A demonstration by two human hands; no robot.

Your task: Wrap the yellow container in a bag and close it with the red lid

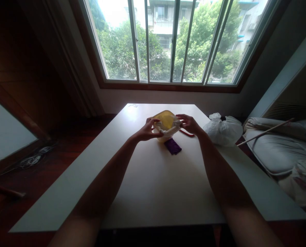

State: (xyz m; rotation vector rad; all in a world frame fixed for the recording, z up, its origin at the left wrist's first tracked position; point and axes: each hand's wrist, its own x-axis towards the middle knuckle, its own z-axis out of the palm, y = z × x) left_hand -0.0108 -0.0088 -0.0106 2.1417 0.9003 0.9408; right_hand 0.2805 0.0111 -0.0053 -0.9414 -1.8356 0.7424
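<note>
A yellow plastic container [165, 120] stands near the middle of the white table [153, 185], with a white cloth [168, 129] draped over its near rim. My left hand [147, 130] grips the cloth at the container's left side, fingers curled. My right hand [189, 123] pinches the cloth at the right side. A small purple cloth [172, 146] lies on the table just in front of the container. A red strip [187, 133] lies under my right hand.
A white plastic bag [222, 129] sits at the table's right edge. Bedding and a thin stick [266, 131] lie on the right. A large window is behind the table. Cables lie on the dark floor at left.
</note>
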